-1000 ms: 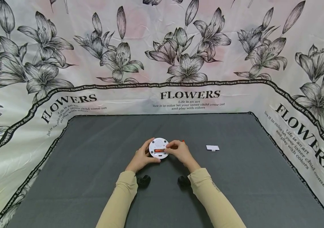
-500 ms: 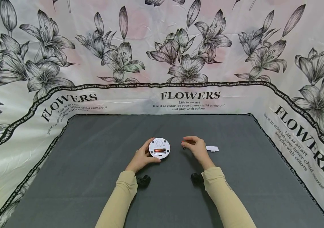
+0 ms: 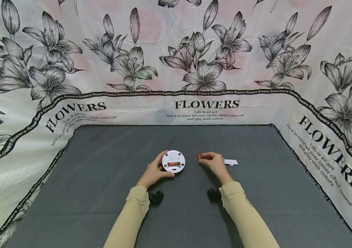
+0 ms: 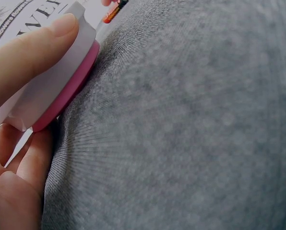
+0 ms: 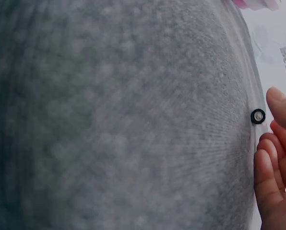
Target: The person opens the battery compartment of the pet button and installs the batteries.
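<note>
1. Round device (image 3: 173, 161): smooth white plastic, matt, with a pink plastic base layer.
2. Battery (image 3: 199, 156): glossy orange-red wrap, metal end cap.
3. Table mat (image 3: 107, 158): grey woven cloth, matt, slightly fuzzy.
4. Backdrop (image 3: 176, 51): printed cloth, lightly creased.

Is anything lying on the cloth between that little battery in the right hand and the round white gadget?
Nothing visible does. The right hand pinches the battery, and only bare grey cloth lies between it and the round white device held by the left hand.
</note>
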Tool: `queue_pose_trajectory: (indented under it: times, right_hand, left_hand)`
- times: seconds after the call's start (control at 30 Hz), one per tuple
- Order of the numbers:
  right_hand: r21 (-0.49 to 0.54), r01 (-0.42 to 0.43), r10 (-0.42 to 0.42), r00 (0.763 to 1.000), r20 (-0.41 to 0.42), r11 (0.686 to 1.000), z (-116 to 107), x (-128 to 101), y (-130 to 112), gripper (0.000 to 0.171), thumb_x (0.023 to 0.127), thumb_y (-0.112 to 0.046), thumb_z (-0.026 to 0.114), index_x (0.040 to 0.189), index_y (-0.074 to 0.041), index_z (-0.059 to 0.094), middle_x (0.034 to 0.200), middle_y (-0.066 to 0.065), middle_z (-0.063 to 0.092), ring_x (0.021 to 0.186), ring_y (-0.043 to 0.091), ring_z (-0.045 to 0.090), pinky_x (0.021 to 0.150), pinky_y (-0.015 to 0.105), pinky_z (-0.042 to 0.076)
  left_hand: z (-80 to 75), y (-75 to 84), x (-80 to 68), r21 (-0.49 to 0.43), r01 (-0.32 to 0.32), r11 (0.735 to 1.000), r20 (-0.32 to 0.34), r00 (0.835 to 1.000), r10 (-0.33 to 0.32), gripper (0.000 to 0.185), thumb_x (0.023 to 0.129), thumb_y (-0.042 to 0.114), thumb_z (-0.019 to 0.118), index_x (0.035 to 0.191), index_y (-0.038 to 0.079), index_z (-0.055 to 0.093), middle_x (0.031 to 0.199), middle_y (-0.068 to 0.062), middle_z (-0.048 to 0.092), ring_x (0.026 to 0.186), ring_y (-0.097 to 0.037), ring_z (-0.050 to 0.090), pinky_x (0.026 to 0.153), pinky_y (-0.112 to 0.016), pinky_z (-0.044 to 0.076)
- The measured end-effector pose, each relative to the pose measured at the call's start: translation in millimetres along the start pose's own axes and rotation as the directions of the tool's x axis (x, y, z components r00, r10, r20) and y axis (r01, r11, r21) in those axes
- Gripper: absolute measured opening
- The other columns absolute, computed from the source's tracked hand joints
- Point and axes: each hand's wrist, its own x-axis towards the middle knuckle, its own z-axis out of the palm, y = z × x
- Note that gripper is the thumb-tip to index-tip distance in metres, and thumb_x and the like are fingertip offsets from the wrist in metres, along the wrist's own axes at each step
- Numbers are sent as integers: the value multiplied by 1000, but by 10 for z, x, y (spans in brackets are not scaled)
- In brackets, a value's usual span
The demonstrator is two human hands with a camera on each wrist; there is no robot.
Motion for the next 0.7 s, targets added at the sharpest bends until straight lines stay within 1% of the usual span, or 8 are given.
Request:
queue_pose_trajectory:
  times: [0.13,0.23,0.37,0.47,0.63,0.7]
  right_hand:
    - [-118,7,-5,1000,18,993,13,22,-24,29,70,-14,82,93,0,70,82,7,66,71,17,57,60,25,44]
    - [-161,8,-5,1000,20,987,28,39,-40,29,70,-14,82,92,0,70,80,5,66,71,17,58,60,27,44]
    - [-194,5,-2,1000,13,981,49,57,-54,28,70,-14,83,90,0,70,81,6,67,73,18,59,63,29,46]
    - [-215,2,-1,1000,3,977,62,66,-74,24,70,-11,82,88,0,71,79,5,66,71,17,59,62,28,45]
    - [-235,-25,29,999,16,972,71,66,-131,14,72,-4,77,84,0,71,72,4,63,65,17,55,57,28,43]
    - [-233,-20,27,999,25,972,76,78,-122,11,72,-2,76,82,0,71,70,4,62,62,18,54,55,29,43]
  left_hand:
    - [0,-6,-1,1,1,1000,-3,1000,-1,97,70,1,80,148,9,22,142,-15,36,124,-24,42,95,-36,41]
    - [2,-8,-2,6,5,1000,-7,1000,-5,96,70,1,80,147,12,24,142,-14,37,125,-23,42,96,-35,40]
    - [6,-5,1,9,11,1000,-10,1000,-11,96,70,1,80,147,16,26,141,-13,38,125,-22,42,96,-35,40]
    - [7,-4,3,8,6,1000,-10,1000,-6,95,69,1,80,146,16,26,140,-13,39,124,-22,42,96,-35,40]
    - [6,-5,6,16,4,1000,-10,1000,-4,95,69,1,81,147,15,26,141,-13,38,125,-23,41,96,-36,40]
    - [3,-1,5,25,9,1000,-14,1000,-8,96,69,2,81,147,15,26,142,-12,37,126,-22,40,97,-35,39]
